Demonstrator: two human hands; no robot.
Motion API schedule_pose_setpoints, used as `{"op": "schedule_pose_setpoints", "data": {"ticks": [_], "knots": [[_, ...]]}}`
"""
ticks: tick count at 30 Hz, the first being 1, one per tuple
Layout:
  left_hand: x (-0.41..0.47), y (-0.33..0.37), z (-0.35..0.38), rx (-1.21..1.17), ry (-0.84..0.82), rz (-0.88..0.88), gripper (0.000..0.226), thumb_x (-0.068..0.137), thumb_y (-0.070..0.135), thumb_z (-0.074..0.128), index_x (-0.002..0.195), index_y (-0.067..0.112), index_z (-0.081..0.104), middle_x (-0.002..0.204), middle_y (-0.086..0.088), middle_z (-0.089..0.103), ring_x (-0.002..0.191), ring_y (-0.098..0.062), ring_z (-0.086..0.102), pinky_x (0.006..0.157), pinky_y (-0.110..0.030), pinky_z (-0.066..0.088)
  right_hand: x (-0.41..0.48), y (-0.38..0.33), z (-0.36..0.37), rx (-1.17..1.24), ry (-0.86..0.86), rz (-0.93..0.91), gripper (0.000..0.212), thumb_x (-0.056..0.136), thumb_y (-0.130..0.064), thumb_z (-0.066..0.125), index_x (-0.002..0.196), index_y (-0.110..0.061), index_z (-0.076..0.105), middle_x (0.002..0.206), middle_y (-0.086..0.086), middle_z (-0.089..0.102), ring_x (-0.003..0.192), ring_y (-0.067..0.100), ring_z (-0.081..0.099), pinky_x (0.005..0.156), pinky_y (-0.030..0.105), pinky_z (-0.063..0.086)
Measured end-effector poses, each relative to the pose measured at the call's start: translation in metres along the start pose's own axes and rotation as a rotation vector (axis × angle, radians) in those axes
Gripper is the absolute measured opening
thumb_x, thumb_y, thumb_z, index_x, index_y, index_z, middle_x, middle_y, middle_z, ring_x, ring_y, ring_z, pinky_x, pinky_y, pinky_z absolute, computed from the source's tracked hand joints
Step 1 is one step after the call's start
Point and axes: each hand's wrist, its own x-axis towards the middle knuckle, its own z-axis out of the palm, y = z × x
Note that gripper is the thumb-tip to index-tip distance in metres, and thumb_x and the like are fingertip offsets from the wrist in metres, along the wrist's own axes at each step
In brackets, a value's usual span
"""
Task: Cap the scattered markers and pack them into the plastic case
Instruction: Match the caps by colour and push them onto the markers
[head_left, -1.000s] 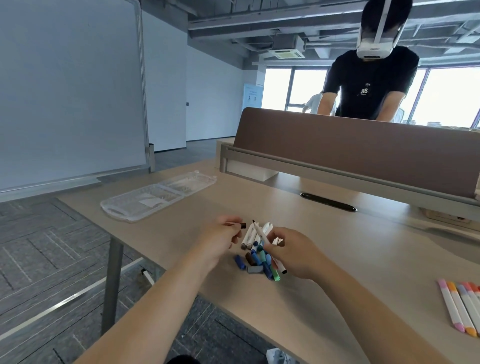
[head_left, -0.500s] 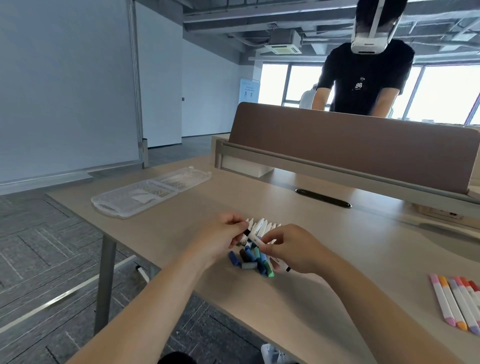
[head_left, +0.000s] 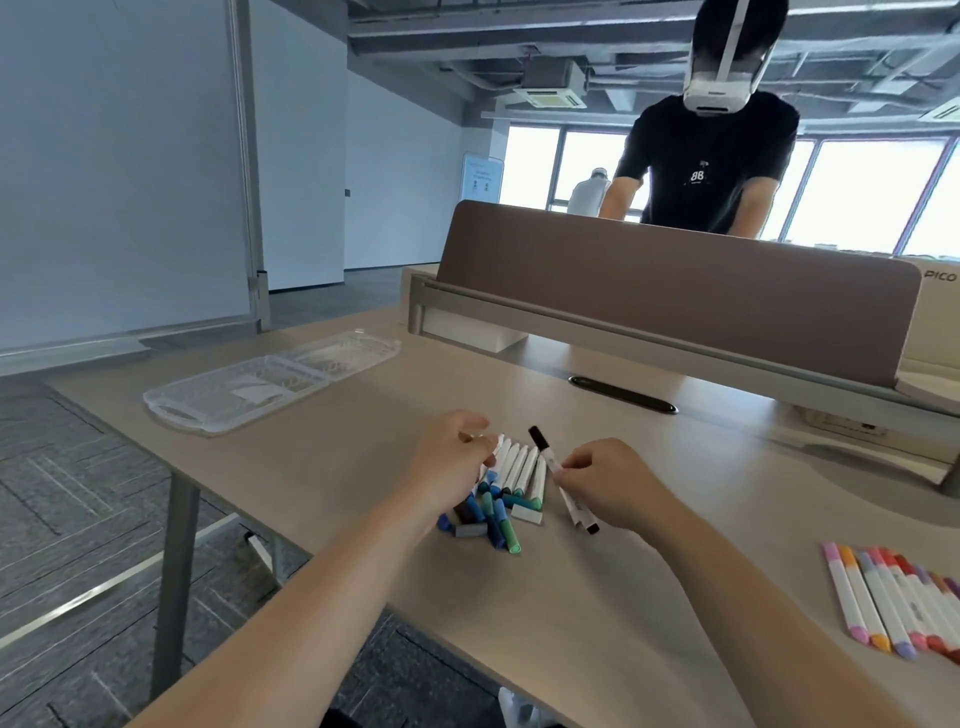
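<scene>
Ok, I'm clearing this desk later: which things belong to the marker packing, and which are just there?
Job: black-capped marker in right hand; marker pile; coloured marker row; plastic case.
Just there: desk divider; cable slot; whiteboard.

A clear plastic case (head_left: 218, 400) lies opened flat at the far left of the surface (head_left: 332, 467), its two halves side by side and its handle cutout at the near end. A heap of white-barrelled markers (head_left: 519, 467) lies mid-surface, the barrels fanned side by side, with blue, green and grey caps (head_left: 498, 522) jumbled at its near end. Just right of the heap, the right hand (head_left: 613, 483) pinches a black-capped marker (head_left: 545, 449), tilted with its cap up and away. At the right edge lies a neat row of capped pink, orange, purple and red markers (head_left: 883, 597).
</scene>
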Motion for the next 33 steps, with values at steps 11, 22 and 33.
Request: {"op": "schedule_pose_setpoints", "data": {"ticks": [11,22,33], "knots": [[0.002,0.001,0.02,0.02,-0.045,0.002,0.015,0.094,0.015,0.056,0.084,0.02,0.067,0.062,0.007,0.065,0.053,-0.013,0.046,0.052,-0.023,0.038,0.028,0.005,0.027,-0.167,0.082,0.198,0.029,0.084,-0.011,0.06,0.06,-0.013,0.043,0.059,0.002,0.042,0.049,0.016,0.037,0.043,0.025,0.026],[0.001,0.0,0.015,0.078,-0.048,-0.021,0.013,0.094,0.021,0.056,0.089,0.021,0.068,0.072,0.006,0.067,0.058,-0.011,0.049,0.06,-0.026,0.04,0.037,0.013,0.028,-0.354,0.079,0.182,0.019,0.083,0.001,0.054,0.072,-0.016,0.054,0.072,0.002,0.05,0.074,0.026,0.054,0.067,0.029,0.046],[0.0,0.006,0.003,0.55,-0.167,0.098,0.009,0.09,0.023,0.062,0.092,0.022,0.071,0.086,0.011,0.065,0.071,0.0,0.056,0.056,-0.016,0.037,0.049,-0.015,0.042,-0.363,-0.011,0.132,0.027,0.083,-0.003,0.059,0.064,-0.013,0.043,0.066,0.002,0.046,0.055,0.014,0.042,0.055,0.027,0.039]]}}
